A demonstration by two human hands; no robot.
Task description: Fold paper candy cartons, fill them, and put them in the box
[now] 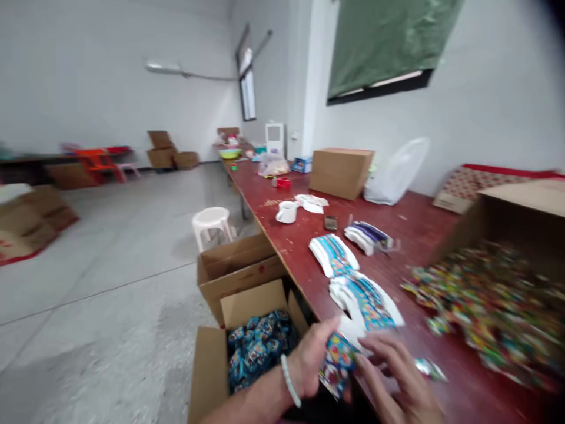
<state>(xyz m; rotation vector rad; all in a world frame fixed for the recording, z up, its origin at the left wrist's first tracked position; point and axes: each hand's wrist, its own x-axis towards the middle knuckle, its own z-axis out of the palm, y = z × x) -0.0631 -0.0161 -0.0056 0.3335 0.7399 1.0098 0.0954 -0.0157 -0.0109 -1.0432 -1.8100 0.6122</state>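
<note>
My left hand (311, 356), with a pale beaded bracelet on its wrist, is closed around a blue printed packet (338, 359) at the table's front edge. The fingertips of my right hand (397, 374) pinch the packet's right edge; motion blurs them somewhat. Just beyond the hands, stacks of flat blue-and-white packets (371, 301) lie fanned out on the table. One small shiny wrapped piece (430, 369) rests right of my right hand. Below my left hand stands an open cardboard box (209, 371) holding many filled blue packets (260, 347).
At right, an open carton (459, 229) spills colourful wrapped pieces (494, 312) onto the red table (295, 250). Farther back are a white mug (286, 212), a closed cardboard box (342, 171) and a white plastic bag (395, 174). A white stool (212, 218) stands on the floor.
</note>
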